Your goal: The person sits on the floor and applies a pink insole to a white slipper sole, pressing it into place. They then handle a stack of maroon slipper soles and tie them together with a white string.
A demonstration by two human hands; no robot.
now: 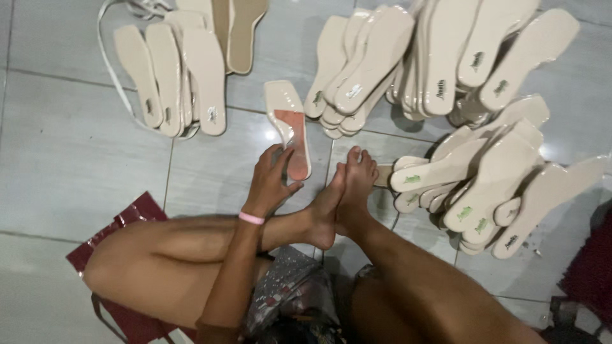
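seated on grey tile floor (70, 159), legs crossed, bare feet (344, 197) together. left hand (268, 185), pink band (251, 218) at wrist, fingertips on a beige sandal (290, 127) with clear strap and reddish lining. beige insoles in piles: upper left (172, 76), upper right (408, 57), right (491, 185). dark red bag (127, 223) under thigh.

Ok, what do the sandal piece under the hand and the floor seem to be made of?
The sandal piece looks like a beige glossy synthetic sole, perhaps patent-style plastic or faux leather, with a clear vinyl-like strap that shows the pinkish insole through it. The left hand touches its near end. The floor looks like glazed grey tile: visible grout lines and bright reflections.
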